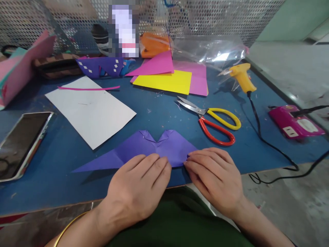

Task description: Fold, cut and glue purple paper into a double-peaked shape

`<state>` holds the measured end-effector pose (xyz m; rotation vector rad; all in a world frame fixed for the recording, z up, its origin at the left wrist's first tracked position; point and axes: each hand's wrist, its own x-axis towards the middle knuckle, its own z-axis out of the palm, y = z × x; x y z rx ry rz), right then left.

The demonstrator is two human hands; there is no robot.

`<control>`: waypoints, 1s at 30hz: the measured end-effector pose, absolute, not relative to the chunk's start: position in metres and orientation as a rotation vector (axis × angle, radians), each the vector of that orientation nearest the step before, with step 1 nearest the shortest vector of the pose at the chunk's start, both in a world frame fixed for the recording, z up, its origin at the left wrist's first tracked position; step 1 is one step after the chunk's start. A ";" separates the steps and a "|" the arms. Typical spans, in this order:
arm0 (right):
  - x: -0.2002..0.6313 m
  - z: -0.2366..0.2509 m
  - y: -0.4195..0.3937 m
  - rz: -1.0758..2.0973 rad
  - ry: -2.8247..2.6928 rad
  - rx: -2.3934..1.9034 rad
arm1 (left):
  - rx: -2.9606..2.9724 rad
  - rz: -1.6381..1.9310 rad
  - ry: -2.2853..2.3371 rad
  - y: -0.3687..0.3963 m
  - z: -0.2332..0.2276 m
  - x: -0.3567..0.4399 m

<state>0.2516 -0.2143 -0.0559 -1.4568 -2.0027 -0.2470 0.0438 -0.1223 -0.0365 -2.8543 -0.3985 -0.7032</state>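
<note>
Paper, purple, folded (154, 150): placed at the near side of the tabletop (154, 115), its long left point stretched toward the phone (23, 145), its far edge notched between two small folded flaps. Weight is judged slight; body is judged floppy across the wide parts, stiffer along the folds. The surface appears smooth, so some sliding can be expected unless it is pressed down. Creasing and tearing are judged the chief hazards, above all at the notch and the thin left tip.

Right grip (214, 175): pinched on the paper's right end, a bit of purple seen at the fingertips. Left grip (140, 181): laid over the near edge; its fingertips are hidden, so whether the paper is pinched or merely pressed cannot be told.

Recommended holds: near edge, under flat fingers; right end, in a light pinch. Flaps are best left unsqueezed.

Adjacent: scissors (198, 110), handles spread, laid beyond the right grip; white sheet (95, 118), laid flat beyond the left point.
</note>
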 end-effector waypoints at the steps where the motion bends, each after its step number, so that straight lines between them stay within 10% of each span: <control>1: 0.251 -0.056 -0.215 -0.247 -1.997 -1.456 | -2.868 -0.710 -0.374 -0.122 -0.037 0.046; 30: 0.267 -0.054 -0.228 -0.151 -1.812 -1.614 | -2.917 -0.713 -0.391 -0.121 -0.036 0.067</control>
